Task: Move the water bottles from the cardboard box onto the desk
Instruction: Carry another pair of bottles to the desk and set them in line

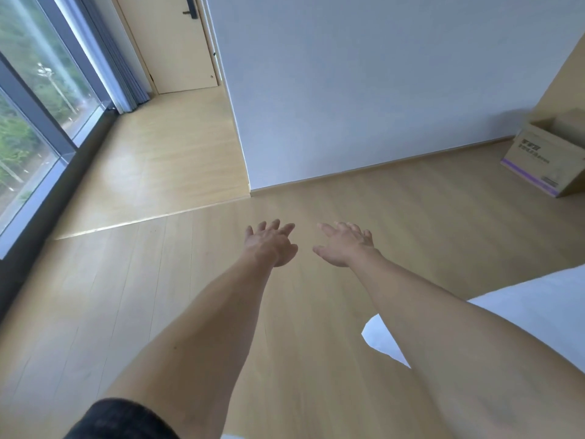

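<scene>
Water bottles are not visible anywhere; whatever sits inside the cardboard box cannot be made out. Nearest the camera, a dark sleeve (123, 419) covers the upper part of the left arm at the bottom edge, and white bedding (535, 315) fills the lower right corner, partly behind the right forearm. Both bare forearms stretch forward over the wooden floor (133, 312). The left hand (270, 243) is empty, fingers spread loosely and thumb out to the side. The right hand (343, 245) is likewise empty, fingers splayed and slightly curled, thumb pointing toward the other hand. The 2 hands hang side by side with a gap between them, touching nothing.

Beyond the hands, a raised strip of lighter flooring (164, 172) begins at a step edge and runs back along a large window (34, 99) on the left, with a grey curtain (126, 71) gathered at its far end. A white wall (380, 90) stands ahead, its corner meeting the floor just past the step. Behind that corner is a pale wooden door (177, 49) with a dark handle.

At the far right, well apart from both hands, the cardboard box (544, 156) rests on the floor against the wall, open at the top, with purple print and a purple band on its side.
</scene>
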